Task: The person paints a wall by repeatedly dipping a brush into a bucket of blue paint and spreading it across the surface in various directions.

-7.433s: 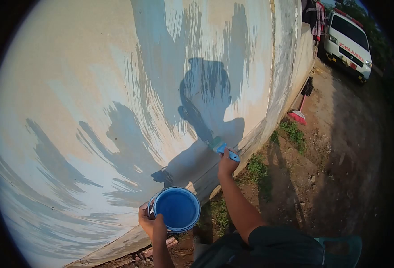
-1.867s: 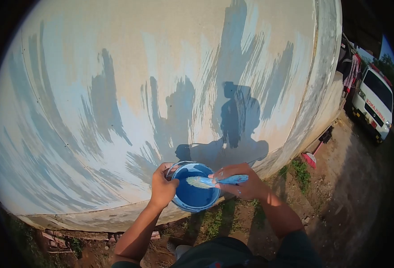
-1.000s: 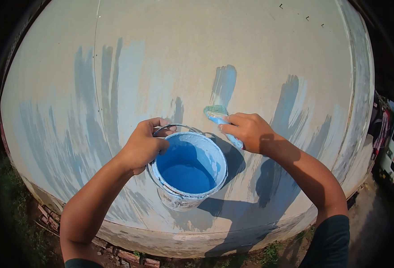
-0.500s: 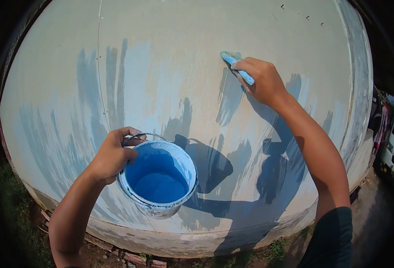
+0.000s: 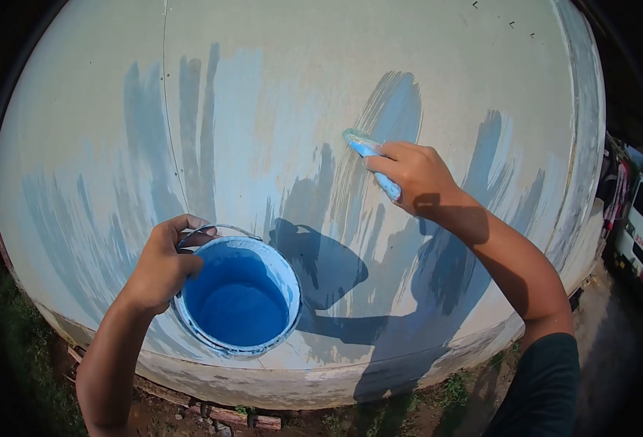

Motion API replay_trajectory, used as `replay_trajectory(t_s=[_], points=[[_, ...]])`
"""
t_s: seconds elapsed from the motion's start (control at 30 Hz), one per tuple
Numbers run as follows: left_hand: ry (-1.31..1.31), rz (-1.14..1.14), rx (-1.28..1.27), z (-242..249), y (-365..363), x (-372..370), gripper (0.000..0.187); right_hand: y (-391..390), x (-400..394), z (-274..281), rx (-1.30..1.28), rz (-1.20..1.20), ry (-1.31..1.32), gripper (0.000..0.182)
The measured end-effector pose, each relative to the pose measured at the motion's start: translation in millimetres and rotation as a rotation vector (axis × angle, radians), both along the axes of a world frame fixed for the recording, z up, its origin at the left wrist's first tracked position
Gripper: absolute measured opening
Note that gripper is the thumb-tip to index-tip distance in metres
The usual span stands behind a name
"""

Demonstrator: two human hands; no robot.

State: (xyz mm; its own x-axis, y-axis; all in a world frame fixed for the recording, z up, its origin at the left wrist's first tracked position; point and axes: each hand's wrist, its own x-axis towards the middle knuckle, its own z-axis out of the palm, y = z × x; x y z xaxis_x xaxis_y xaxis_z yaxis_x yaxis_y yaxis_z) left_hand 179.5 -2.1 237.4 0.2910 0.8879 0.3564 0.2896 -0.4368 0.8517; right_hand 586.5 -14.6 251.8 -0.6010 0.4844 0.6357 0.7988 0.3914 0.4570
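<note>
Gripping a paintbrush by its blue handle, the right hand is closed around it, and the bristle end is pressed against the wall, up and left of the hand, at the foot of a fresh blue stroke. Lower on the wall and well to the left of the brush, a bucket is held at its rim and wire handle by the left hand, whose fingers are curled shut over it. Blue paint is seen in the bucket, pooled in its bottom and coating its inner sides. Shadows of arm and bucket are cast on the wall between the two hands.
</note>
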Motion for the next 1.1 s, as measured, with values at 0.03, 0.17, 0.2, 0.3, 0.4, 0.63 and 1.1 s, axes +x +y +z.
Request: replay_trajectory(t_s=[0.03, 0.17, 0.2, 0.3, 0.4, 0.63, 1.1], points=[[0.001, -0.005, -0.010, -1.8, 0.9, -2.7, 0.049, 1.2, 4.6, 4.3, 0.216, 0.023, 0.005, 0.028], [-0.015, -0.015, -0.036, -11.6, 2.4, -10.1, 0.047, 20.5, 0.5, -71.9, 0.367, 0.134, -0.278, 0.022], [-0.014, -0.010, -0.044, -13.9, 2.6, -11.0, 0.047, 17.9, -7.3, -107.3, 0.204, 0.158, -0.277, 0.023], [-0.035, -0.040, -0.030, -20.2, 7.6, -10.8, 0.048, 5.5, -31.9, -171.6, -0.444, 0.100, -0.269, 0.041], [-0.021, -0.039, -0.059, -17.5, 6.3, -6.1, 0.048, 14.0, -22.2, -152.2, -0.560, -0.058, -0.183, 0.048], [-0.007, -0.066, -0.050, -18.6, 8.8, -2.0, 0.048, -12.4, 44.3, 27.8, 0.264, 0.054, 0.207, 0.018], [-0.019, -0.214, -0.075, -15.0, 14.3, 29.0, 0.044, 6.4, 16.0, -108.7, -0.330, -0.030, 0.202, 0.025]])
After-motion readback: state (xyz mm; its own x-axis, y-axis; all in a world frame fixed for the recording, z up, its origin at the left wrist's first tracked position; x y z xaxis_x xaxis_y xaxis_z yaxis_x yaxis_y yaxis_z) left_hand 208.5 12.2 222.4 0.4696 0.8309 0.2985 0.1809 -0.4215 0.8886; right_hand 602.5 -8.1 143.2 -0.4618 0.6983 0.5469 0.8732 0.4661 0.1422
